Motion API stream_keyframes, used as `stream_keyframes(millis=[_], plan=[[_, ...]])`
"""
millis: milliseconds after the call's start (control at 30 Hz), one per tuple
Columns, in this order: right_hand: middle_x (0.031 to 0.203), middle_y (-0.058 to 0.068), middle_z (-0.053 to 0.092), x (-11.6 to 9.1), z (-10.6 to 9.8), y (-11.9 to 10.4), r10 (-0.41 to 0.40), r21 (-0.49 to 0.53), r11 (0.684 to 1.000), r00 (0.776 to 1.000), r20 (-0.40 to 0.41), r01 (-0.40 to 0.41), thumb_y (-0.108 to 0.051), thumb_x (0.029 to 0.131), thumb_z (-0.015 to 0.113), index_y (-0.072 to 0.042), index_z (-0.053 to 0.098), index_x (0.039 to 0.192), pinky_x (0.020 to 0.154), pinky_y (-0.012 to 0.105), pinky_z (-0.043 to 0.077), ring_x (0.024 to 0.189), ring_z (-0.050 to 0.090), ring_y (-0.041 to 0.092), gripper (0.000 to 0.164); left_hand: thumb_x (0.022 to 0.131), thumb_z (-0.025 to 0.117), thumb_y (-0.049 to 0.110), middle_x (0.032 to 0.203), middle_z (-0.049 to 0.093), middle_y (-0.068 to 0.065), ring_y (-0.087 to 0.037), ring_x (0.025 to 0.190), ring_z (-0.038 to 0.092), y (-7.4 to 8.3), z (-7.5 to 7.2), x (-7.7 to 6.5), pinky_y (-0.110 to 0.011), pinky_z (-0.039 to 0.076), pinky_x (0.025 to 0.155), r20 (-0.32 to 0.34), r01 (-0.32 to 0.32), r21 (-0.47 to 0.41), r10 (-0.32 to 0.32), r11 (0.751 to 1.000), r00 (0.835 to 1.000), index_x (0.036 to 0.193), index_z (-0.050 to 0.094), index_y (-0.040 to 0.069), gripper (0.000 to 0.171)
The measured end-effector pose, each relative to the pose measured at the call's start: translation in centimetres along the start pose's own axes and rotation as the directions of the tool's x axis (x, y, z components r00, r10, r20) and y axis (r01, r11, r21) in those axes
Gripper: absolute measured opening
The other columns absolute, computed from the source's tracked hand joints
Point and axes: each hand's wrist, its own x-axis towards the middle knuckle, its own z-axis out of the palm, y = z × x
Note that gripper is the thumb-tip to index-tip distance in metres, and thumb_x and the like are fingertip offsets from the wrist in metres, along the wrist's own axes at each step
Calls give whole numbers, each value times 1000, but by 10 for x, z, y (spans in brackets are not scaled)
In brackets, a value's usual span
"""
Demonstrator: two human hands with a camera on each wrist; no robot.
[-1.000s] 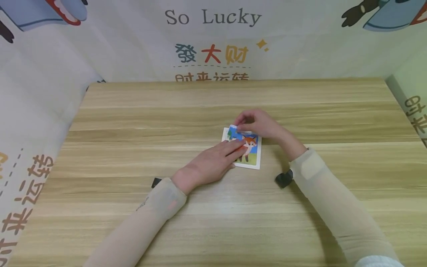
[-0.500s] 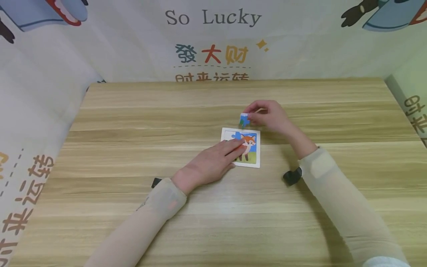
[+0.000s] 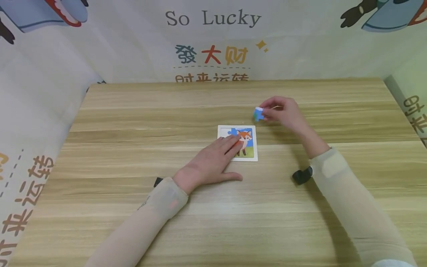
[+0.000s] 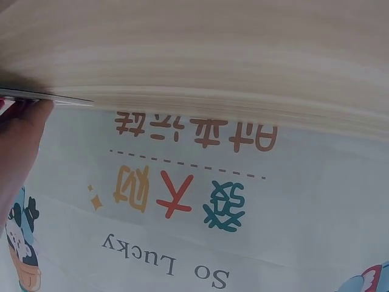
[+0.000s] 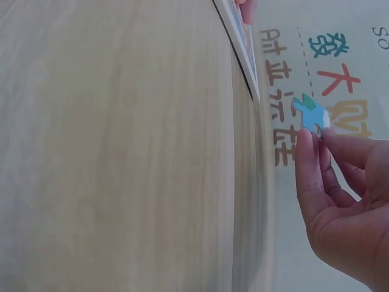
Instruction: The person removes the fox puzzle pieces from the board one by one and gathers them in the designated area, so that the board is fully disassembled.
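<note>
A small square jigsaw puzzle in a white frame lies on the table, showing an orange fox on blue and green. Its upper left corner shows a white gap. My left hand lies flat over the puzzle's left part, fingers straight and thumb spread onto the tabletop, hiding that side. Up and to the right of the frame, my right hand pinches a blue puzzle piece with a green patch and white edge between thumb and fingertips. In the right wrist view the piece is held above the table, apart from the frame.
The wood-grain table reaches back to a printed white cloth with lettering. Cloth also hangs at both sides. A black wrist camera sticks out by the right sleeve.
My right hand has lifted the blue piece out of the puzzle's upper left corner and carried it right and away. The frame has shifted slightly left, and my left thumb has spread out.
</note>
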Motion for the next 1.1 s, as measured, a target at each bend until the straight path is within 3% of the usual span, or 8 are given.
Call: stream_keyframes(millis=[133, 333, 567, 767, 1100], plan=[[91, -3, 67, -1, -7, 2, 16, 31, 999, 1000, -13, -15, -1, 97, 60, 14, 59, 118, 72, 19, 60, 75, 67, 2, 26, 91, 47, 74, 169, 14, -11, -27, 157, 13, 3, -1, 1, -43, 15, 128, 19, 14, 27, -15, 1000, 1000, 160, 17, 9, 99], [91, -5, 66, -3, -17, 4, 28, 5, 1000, 1000, -14, -28, -1, 97, 59, 16, 58, 120, 73, 19, 60, 76, 67, 0, 29, 88, 48, 76, 167, 19, -13, -30, 155, 19, 11, -4, 5, -45, 19, 127, 22, 44, 48, -45, 998, 999, 159, 22, 8, 102], [91, -8, 65, -6, -26, 9, 41, -20, 999, 998, -37, -41, -2, 98, 59, 15, 58, 120, 74, 17, 59, 77, 66, -2, 28, 87, 46, 79, 169, 14, -7, -31, 156, 15, 20, -3, 8, -49, 17, 127, 54, 85, 80, -90, 993, 995, 160, 19, 7, 106], [85, -15, 63, -6, -35, 16, 31, -11, 999, 999, -42, -31, 0, 97, 60, 18, 55, 121, 72, 14, 58, 77, 64, -4, 31, 88, 43, 80, 170, 10, -7, -32, 157, 11, 26, 0, 9, -48, 16, 127, 50, 118, 98, -124, 988, 991, 162, 10, 13, 105], [85, -12, 62, -6, -45, 22, 110, -24, 994, 993, -43, -111, -2, 98, 58, 16, 55, 124, 70, 13, 58, 74, 64, -4, 32, 83, 43, 85, 167, 19, -4, -29, 155, 16, 45, 2, 20, -55, 18, 125, 37, 257, 124, -263, 958, 964, 161, 12, 13, 111]])
